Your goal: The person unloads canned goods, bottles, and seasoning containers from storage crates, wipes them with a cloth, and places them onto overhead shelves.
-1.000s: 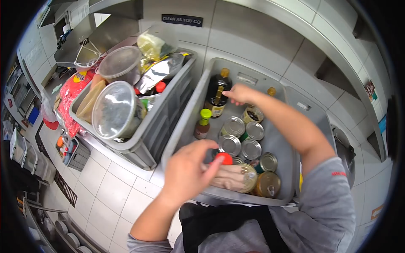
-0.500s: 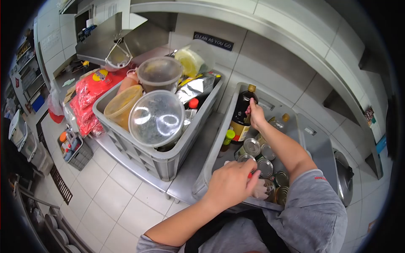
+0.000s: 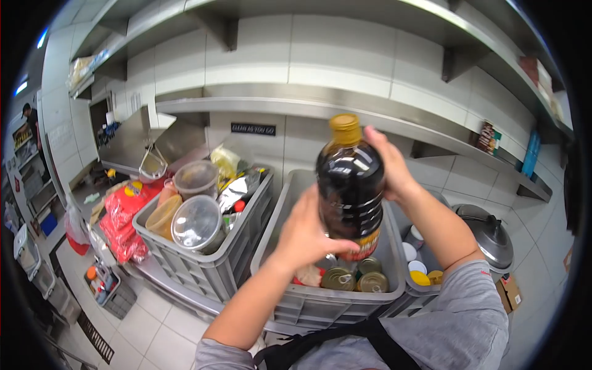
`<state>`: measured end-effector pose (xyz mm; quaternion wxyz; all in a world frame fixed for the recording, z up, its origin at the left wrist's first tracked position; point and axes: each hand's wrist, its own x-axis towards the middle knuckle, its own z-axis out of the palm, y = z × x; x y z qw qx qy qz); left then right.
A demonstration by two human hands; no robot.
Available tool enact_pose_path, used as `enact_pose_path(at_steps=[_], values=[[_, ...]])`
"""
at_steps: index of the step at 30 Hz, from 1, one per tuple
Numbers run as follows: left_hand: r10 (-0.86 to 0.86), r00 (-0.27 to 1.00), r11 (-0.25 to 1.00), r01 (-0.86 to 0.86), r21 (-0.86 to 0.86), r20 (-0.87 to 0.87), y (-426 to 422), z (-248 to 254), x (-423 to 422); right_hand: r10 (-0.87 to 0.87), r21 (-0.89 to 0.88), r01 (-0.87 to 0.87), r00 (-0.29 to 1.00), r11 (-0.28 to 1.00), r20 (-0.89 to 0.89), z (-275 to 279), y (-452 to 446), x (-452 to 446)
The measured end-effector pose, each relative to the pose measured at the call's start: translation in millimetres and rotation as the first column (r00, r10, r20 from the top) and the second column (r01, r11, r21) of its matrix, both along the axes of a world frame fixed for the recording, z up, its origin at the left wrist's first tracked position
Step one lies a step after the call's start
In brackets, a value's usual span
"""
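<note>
A large bottle of dark sauce with a gold cap stands nearly upright in the air before me, its yellow and red label low down. My left hand wraps round its lower left side, the thumb across the label. On the upper right, beside the shoulder, my right hand grips it too, though most of its fingers are behind the bottle. Beneath is a grey crate holding several food cans and a red and white packet. The bottle hides part of the crate's inside.
To the left, another grey crate is heaped with plastic tubs and packets, beside red bags. A third crate with jars is at right, near a metal pot. A steel shelf crosses the wall above.
The bottle has come up out of the crate towards me, held by my right hand. My left hand has moved from above the cans onto the bottle. My view has tilted upward.
</note>
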<state>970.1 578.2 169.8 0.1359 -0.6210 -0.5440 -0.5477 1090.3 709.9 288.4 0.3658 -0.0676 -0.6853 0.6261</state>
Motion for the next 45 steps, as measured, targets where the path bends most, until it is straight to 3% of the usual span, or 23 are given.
enact_pose_path(at_steps=[2, 3, 4, 6, 8, 9, 11, 12, 14, 16, 18, 19, 20, 23, 24, 25, 29, 32, 34, 36, 40, 42, 45], values=[[-0.194, 0.927, 0.974, 0.144, 0.173, 0.322, 3.3, 3.2, 42.7, 0.027, -0.037, -0.028, 0.999, 0.999, -0.032, 17.0, -25.2, 16.7], [-0.219, 0.92, 0.949, 0.123, 0.291, 0.326, 6.3, 7.0, 56.3, 0.106, 0.05, -0.105, 0.994, 0.993, -0.017, 27.0, -28.6, 24.2], [-0.417, 0.784, 0.885, 0.235, 0.402, 0.46, 9.3, 10.0, 73.0, 0.182, 0.132, -0.182, 0.983, 0.974, 0.011, 37.4, -29.5, 32.7], [-0.59, 0.683, 0.761, 0.293, 0.579, 0.43, 8.0, 29.6, 94.4, 0.243, 0.325, -0.259, 0.966, 0.909, 0.091, 59.5, -31.8, 58.3], [-0.531, 0.754, 0.789, 0.272, 0.551, 0.387, 5.8, 41.7, 97.1, 0.248, 0.616, -0.131, 0.963, 0.777, -0.107, 67.1, -44.0, 96.9], [-0.498, 0.794, 0.778, 0.233, 0.583, 0.348, 5.7, 51.9, 97.5, 0.253, 0.622, -0.128, 0.96, 0.773, -0.118, 62.2, -44.4, 117.0], [-0.533, 0.798, 0.715, 0.246, 0.654, 0.283, 3.4, 77.8, 106.0, 0.036, 0.98, 0.159, 0.986, 0.119, -0.165, 31.9, -44.3, 158.2], [-0.524, 0.809, 0.715, 0.248, 0.653, 0.267, 2.7, 89.4, 107.0, -0.142, 0.996, 0.092, 0.986, -0.011, -0.093, 12.2, -47.1, 166.5], [-0.634, 0.732, 0.676, 0.367, 0.639, 0.25, 0.1, 118.5, 120.6, -0.061, 0.852, 0.471, 0.866, -0.227, -0.496, -6.8, -24.5, 154.8], [-0.682, 0.722, 0.612, 0.472, 0.635, 0.12, 3.9, 153.6, 137.5, -0.05, 0.774, 0.58, 0.791, -0.254, -0.609, 5.8, -17.9, 156.4], [-0.659, 0.751, 0.582, 0.545, 0.604, -0.043, 10.4, 205.0, 147.6, -0.032, 0.624, 0.737, 0.639, -0.258, -0.768, 35.8, -10.8, 154.6], [-0.297, 0.948, 0.749, 0.304, 0.589, -0.111, 9.4, 235.2, 142.4, -0.04, 0.565, 0.775, 0.579, -0.284, -0.814, 59.5, -7.1, 155.2], [0.116, 0.978, 0.806, 0.01, 0.591, -0.174, 6.4, 261.7, 135.5, -0.048, 0.503, 0.807, 0.515, -0.308, -0.856, 83.3, -3.4, 155.9], [0.251, 0.965, 0.613, -0.099, 0.784, -0.074, 0.1, 305.8, 114.7, 0.022, 0.355, 0.897, 0.374, -0.263, -0.927, 164.6, 6.1, 139.7], [0.255, 0.965, 0.611, -0.107, 0.785, -0.067, 0.0, 296.0, 98.1, -0.006, 0.349, 0.896, 0.362, -0.273, -0.932, 191.2, 17.3, 132.4], [0.316, 0.941, 0.678, -0.134, 0.722, -0.122, -1.3, 273.3, 81.9, 0.091, 0.203, 0.879, 0.266, -0.431, -0.96, 219.7, 14.4, 127.7], [0.485, 0.833, 0.839, -0.358, 0.41, -0.266, 1.0, 126.5, 23.8, -0.121, 0.26, 0.842, 0.23, -0.473, -0.966, 313.3, 56.9, 87.2], [0.4, 0.911, 0.915, -0.39, 0.103, -0.101, 2.4, 21.0, -14.0, -0.152, 0.181, 0.82, 0.116, -0.542, -0.982, 351.6, 86.4, 53.9], [0.466, 0.885, 0.885, -0.466, 0.024, -0.006, 3.1, -29.8, -31.1, 0.006, 0.079, 0.787, 0.104, -0.612, -0.995, 380.6, 125.9, 31.9], [0.49, 0.868, 0.87, -0.482, -0.102, 0.079, 0.6, -53.6, -39.7, -0.276, 0.222, 0.732, 0.049, -0.644, -0.96, 385.9, 148.0, 10.4], [0.427, 0.879, 0.904, -0.418, -0.088, 0.211, -0.7, -56.6, -36.9, -0.348, 0.313, 0.743, 0.114, -0.591, -0.931, 395.7, 186.0, -16.9], [0.435, 0.885, 0.886, -0.387, -0.254, 0.169, -2.5, -53.9, -32.3, -0.365, 0.343, 0.755, 0.147, -0.559, -0.919, 409.6, 186.2, -31.1], [0.41, 0.888, 0.899, -0.355, -0.255, 0.208, -2.9, -52.8, -27.9, -0.611, 0.611, 0.631, 0.261, -0.478, -0.747, 422.8, 201.1, -28.8]])
